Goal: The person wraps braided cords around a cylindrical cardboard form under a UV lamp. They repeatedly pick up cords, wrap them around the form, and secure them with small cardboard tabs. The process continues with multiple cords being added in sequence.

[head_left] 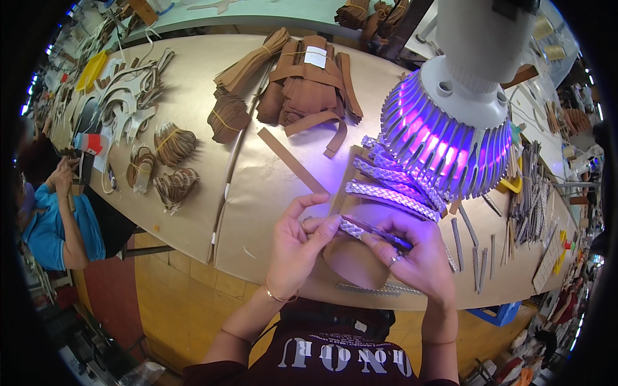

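- Left hand (297, 248): fingers closed in a pinch on one end of the pale braided strap (351, 227), held just above the table edge.
- Right hand (415, 257): closed around a thin dark pen-like tool (380, 233), its tip resting on the braid beside the left fingertips; a ring shows on one finger.
- Doing this step well, as a judgement: keep the braid taut and flat between the pinch and the tool tip, and work within the violet light.
- Finned white lamp with violet glow (444, 125): hangs just beyond the hands, above several more braided strips (393, 193).
- Tan curved worktable (193, 96): carries bundles of brown leather straps (309, 83), fanned brown cut pieces (174, 145) and white cut shapes (129, 103).
- Room: a crowded workshop; another person in a blue top (55, 225) works at the far left.
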Action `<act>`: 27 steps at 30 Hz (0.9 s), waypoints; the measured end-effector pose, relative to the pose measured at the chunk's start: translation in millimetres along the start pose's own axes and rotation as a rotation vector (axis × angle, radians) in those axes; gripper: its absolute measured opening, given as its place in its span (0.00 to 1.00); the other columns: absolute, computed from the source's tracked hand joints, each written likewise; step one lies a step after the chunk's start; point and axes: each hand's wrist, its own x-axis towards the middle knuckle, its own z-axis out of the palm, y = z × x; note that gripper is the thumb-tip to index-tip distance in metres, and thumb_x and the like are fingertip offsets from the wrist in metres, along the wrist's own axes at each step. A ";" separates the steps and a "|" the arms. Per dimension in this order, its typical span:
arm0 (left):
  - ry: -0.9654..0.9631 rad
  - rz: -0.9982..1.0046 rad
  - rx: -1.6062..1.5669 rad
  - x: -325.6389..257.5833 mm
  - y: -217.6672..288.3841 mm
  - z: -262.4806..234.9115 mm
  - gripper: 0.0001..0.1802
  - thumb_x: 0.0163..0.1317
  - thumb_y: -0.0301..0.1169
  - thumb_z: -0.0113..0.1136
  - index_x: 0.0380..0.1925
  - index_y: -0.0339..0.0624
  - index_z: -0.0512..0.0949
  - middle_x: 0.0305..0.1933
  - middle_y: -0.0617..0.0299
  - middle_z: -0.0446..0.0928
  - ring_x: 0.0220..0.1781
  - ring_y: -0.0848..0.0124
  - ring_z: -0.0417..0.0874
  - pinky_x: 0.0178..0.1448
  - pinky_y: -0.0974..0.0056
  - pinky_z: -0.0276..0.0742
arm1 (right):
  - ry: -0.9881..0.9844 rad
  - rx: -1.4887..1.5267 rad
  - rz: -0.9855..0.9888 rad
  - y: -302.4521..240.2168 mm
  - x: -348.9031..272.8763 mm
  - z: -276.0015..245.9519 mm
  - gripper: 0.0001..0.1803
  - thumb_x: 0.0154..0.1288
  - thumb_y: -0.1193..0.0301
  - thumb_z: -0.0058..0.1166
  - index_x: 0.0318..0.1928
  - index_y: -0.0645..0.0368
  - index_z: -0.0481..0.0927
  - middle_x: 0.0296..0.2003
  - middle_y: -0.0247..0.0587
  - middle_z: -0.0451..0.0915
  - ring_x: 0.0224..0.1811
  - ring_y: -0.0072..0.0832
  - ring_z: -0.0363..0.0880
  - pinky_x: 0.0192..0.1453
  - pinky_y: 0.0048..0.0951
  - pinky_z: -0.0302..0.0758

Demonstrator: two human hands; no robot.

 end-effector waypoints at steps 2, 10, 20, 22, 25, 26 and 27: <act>0.031 -0.013 -0.026 4.3 -5.5 -1.0 0.22 0.65 0.23 0.59 0.56 0.32 0.64 0.40 0.51 0.83 0.41 0.74 0.83 0.49 0.73 0.78 | 0.000 0.206 0.016 2.0 0.8 2.3 0.09 0.59 0.76 0.63 0.36 0.63 0.76 0.24 0.29 0.75 0.26 0.13 0.69 0.28 0.18 0.66; 0.025 -0.027 -0.143 15.8 -24.2 -6.4 0.12 0.65 0.23 0.59 0.44 0.37 0.66 0.35 0.52 0.83 0.37 0.74 0.84 0.45 0.72 0.80 | -0.039 0.332 0.141 4.5 -0.6 -2.1 0.16 0.60 0.79 0.60 0.41 0.57 0.64 0.27 0.30 0.75 0.29 0.13 0.71 0.30 0.16 0.67; 0.057 0.076 -0.096 20.2 -35.8 -3.9 0.14 0.62 0.20 0.62 0.29 0.43 0.64 0.32 0.55 0.82 0.34 0.76 0.82 0.41 0.73 0.80 | 0.016 0.355 0.199 -2.1 1.6 -0.6 0.16 0.59 0.80 0.58 0.38 0.54 0.63 0.26 0.26 0.67 0.27 0.11 0.66 0.29 0.15 0.62; 0.069 0.123 -0.040 20.8 -37.5 -2.5 0.15 0.62 0.21 0.63 0.27 0.42 0.64 0.32 0.55 0.82 0.33 0.76 0.82 0.41 0.73 0.79 | 0.020 0.353 0.200 -2.3 1.5 -0.1 0.16 0.59 0.79 0.59 0.37 0.54 0.62 0.26 0.26 0.67 0.27 0.11 0.65 0.29 0.15 0.61; 0.113 0.174 0.117 18.1 -39.8 0.4 0.15 0.61 0.21 0.63 0.26 0.41 0.65 0.34 0.56 0.82 0.35 0.77 0.80 0.40 0.72 0.78 | 0.030 0.340 0.194 -2.7 1.4 0.0 0.16 0.58 0.78 0.59 0.37 0.54 0.63 0.26 0.25 0.67 0.27 0.10 0.64 0.29 0.15 0.60; 0.136 0.181 0.178 17.4 -40.5 1.5 0.14 0.61 0.21 0.64 0.26 0.40 0.65 0.35 0.56 0.82 0.36 0.78 0.80 0.40 0.72 0.77 | 0.035 0.330 0.181 -3.0 1.6 -0.1 0.16 0.58 0.78 0.59 0.37 0.54 0.63 0.26 0.25 0.67 0.27 0.10 0.63 0.29 0.15 0.60; 0.143 0.239 0.253 17.7 -41.3 3.1 0.13 0.60 0.21 0.64 0.27 0.39 0.66 0.36 0.55 0.82 0.37 0.77 0.80 0.41 0.71 0.77 | 0.037 0.309 0.172 -3.5 1.6 -0.5 0.16 0.57 0.78 0.59 0.37 0.54 0.63 0.26 0.25 0.66 0.27 0.10 0.63 0.29 0.15 0.60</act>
